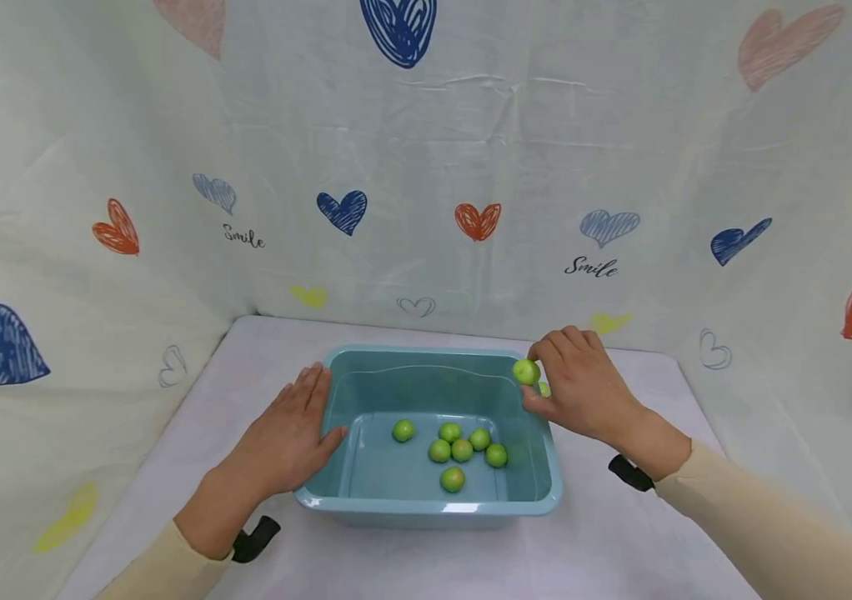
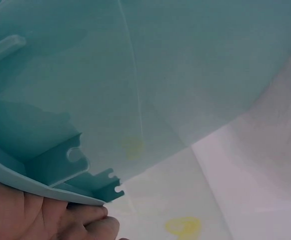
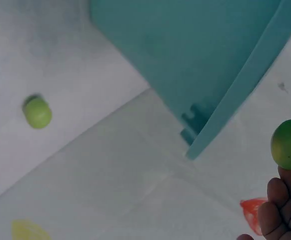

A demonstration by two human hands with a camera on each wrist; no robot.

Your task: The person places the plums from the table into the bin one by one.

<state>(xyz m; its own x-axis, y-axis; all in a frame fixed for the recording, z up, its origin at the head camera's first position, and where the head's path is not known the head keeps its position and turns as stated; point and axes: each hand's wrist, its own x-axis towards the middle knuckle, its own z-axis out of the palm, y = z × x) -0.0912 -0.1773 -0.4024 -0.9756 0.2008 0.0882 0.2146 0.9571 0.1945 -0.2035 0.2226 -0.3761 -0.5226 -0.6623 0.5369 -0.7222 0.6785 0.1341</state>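
Note:
A light-blue plastic basin stands on the table with several small green limes on its floor. Over the basin's right rim, my right hand pinches one lime between thumb and fingers; this held lime looks glossy, with a yellowish patch, in the right wrist view. Another lime lies on the table outside the basin, and the right hand partly covers it in the head view. My left hand rests along the left rim, fingers extended, thumb over the edge. Its palm touches the rim in the left wrist view.
The basin takes up the middle of a white-covered table. Behind and on both sides hangs a pale curtain printed with hearts. Black bands circle both wrists.

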